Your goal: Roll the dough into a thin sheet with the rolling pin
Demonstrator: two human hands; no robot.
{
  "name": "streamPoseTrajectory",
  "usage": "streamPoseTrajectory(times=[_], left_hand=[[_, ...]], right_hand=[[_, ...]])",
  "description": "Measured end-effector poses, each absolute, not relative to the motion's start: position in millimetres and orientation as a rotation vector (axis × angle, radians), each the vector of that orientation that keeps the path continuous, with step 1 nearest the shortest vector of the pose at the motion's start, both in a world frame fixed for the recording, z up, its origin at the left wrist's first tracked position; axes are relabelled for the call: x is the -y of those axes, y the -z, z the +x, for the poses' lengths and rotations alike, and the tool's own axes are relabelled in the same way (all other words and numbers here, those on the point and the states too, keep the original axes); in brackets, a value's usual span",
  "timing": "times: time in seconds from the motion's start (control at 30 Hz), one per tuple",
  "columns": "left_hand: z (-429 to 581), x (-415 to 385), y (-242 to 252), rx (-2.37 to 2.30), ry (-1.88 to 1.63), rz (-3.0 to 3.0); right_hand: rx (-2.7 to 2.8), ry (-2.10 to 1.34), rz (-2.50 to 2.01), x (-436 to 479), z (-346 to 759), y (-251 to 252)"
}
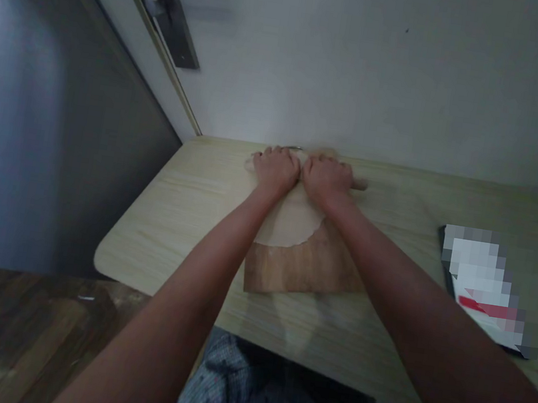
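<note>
A flattened round of pale dough [288, 224] lies on a brown wooden board [304, 271] on the light wood table [186, 216]. My left hand [277, 168] and my right hand [326, 176] press side by side on a wooden rolling pin [360, 185] at the dough's far edge, close to the wall. Both hands have their fingers curled down over the pin. Only the pin's right end shows past my right hand; the rest is hidden under my hands.
A dark-edged packet or booklet with white and red print [486, 288] lies on the table at the right. A white wall [369, 75] runs right behind the table. A door with a metal handle plate [174, 9] is at the upper left. Wooden floor [1, 336] shows at the lower left.
</note>
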State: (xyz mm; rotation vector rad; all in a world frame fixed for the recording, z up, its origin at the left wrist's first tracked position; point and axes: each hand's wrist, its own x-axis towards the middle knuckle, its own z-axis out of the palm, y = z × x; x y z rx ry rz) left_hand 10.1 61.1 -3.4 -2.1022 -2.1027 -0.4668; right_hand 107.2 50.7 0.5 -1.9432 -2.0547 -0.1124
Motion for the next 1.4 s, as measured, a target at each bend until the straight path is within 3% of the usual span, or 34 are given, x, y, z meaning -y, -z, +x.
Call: streamPoseTrajectory(times=[0.63,1.4], left_hand=[[0,-27,5,1.934,0.449,-2.131],[15,-109,0,2.336,0.466,-2.108]], right_hand=[[2.152,0.212,-1.775,-10,111,2],[2.108,0.068,-1.941,-96,111,-5]])
